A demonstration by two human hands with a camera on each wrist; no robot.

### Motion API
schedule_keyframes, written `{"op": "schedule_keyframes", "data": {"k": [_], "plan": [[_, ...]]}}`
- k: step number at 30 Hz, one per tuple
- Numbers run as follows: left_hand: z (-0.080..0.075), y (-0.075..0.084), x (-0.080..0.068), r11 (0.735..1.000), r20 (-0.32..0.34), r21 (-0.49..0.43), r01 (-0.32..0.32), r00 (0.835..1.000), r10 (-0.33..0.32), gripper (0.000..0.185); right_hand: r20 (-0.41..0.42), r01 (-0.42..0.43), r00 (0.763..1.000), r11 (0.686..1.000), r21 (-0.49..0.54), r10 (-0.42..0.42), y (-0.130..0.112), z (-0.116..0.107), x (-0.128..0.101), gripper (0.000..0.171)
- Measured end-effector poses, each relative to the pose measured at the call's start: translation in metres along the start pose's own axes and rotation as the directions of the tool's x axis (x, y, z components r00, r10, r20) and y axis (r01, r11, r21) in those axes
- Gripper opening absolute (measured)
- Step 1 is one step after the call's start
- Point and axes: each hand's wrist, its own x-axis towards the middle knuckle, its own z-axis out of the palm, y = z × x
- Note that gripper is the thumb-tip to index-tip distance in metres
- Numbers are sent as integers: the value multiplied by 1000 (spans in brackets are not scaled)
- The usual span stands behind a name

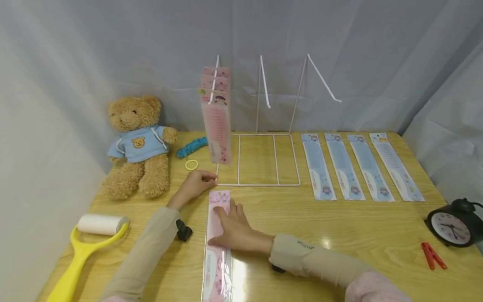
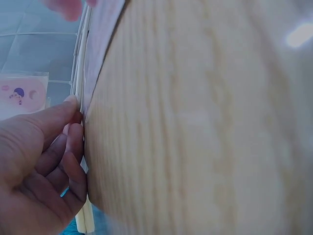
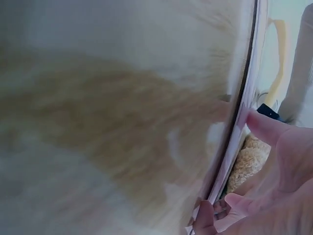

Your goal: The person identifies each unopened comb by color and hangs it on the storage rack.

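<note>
My left hand (image 1: 194, 186) is at the front left corner of a white wire rack (image 1: 260, 184), thumb and fingertips pinching the wire in the left wrist view. My right hand (image 1: 237, 228) grips a pink comb in a clear package (image 1: 218, 268), which lies lengthwise in front of the rack; thumb and fingers lie across it and at its edges. In the right wrist view its thumb (image 3: 266, 127) meets the package's edge. Several pink packaged combs (image 1: 216, 130) hang one behind another on the rack's left hook. The middle hook (image 1: 265, 84) and right hook (image 1: 324, 79) are bare.
Several blue and white packaged combs (image 1: 318, 167) lie in a row at right. A teddy bear (image 1: 137, 147), blue cord (image 1: 192, 147), yellow ring (image 1: 191, 165) and lint roller (image 1: 102, 224) are at left. A black alarm clock (image 1: 453, 226) and red clip (image 1: 432, 256) are at far right.
</note>
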Motion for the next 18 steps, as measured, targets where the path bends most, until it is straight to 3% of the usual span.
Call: {"op": "schedule_keyframes", "data": {"k": [18], "plan": [[1,1,0,999,-13,11,-35,999,35,24,36,-87,996,994,63,85,0,-18,3,91]]}}
